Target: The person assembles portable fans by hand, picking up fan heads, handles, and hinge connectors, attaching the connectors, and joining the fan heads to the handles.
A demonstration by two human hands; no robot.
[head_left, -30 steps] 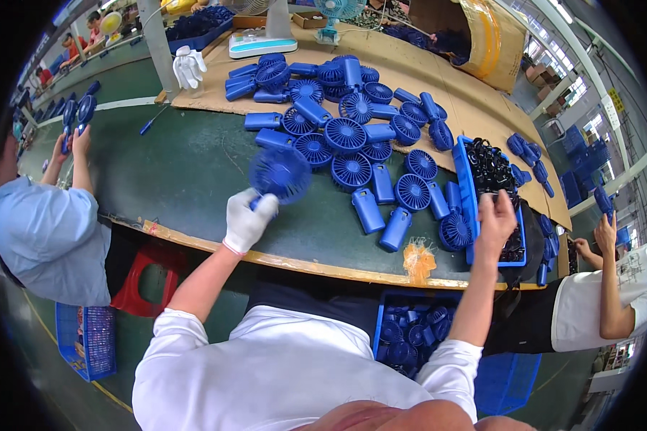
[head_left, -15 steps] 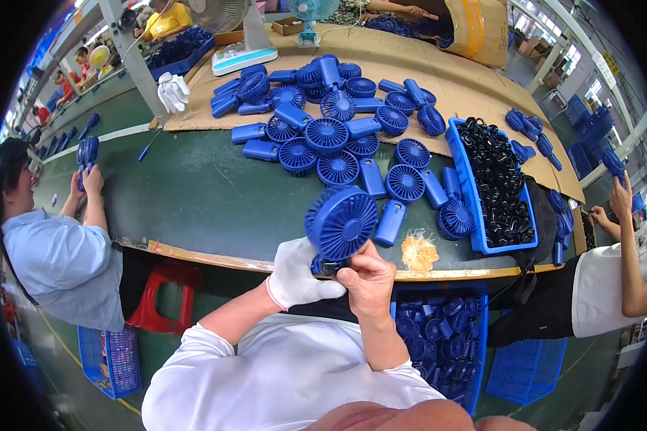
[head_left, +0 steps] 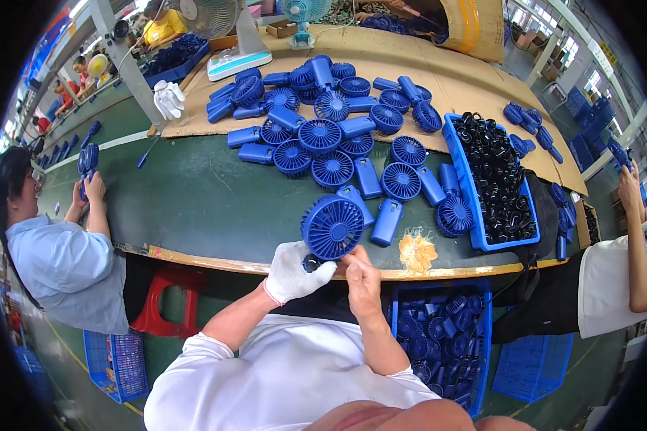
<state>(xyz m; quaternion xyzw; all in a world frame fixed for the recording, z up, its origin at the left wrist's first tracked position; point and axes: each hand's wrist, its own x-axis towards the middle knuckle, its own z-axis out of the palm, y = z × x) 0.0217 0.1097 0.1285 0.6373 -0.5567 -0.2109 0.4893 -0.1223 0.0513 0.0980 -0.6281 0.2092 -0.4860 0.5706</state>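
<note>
A blue handheld fan (head_left: 333, 226) stands out in front of me above the table edge, its round grille facing up toward me. My left hand (head_left: 298, 273), in a white glove, is closed around its lower part. A small dark piece shows between the glove's thumb and fingers. My bare right hand (head_left: 363, 281) is closed, its bent fingertips against the fan just below the grille. Fingers and glove hide most of the handle. Beyond lie several more blue fans (head_left: 320, 135), heaped on the table. To their right is a blue tray (head_left: 476, 223) full of small black clip-like parts (head_left: 489, 176).
Below the table edge on my right stands a blue crate (head_left: 487, 345) of fans. A red stool (head_left: 167, 298) is at left. Co-workers sit on both sides, each holding a fan. White gloves (head_left: 169, 99) hang by a post; a desk fan (head_left: 241, 54) stands behind.
The fan has tipped and come slightly toward me, its grille now facing me more squarely. My right hand has shifted a little down, its fingers rearranged. At right, the co-worker's raised hands have moved.
</note>
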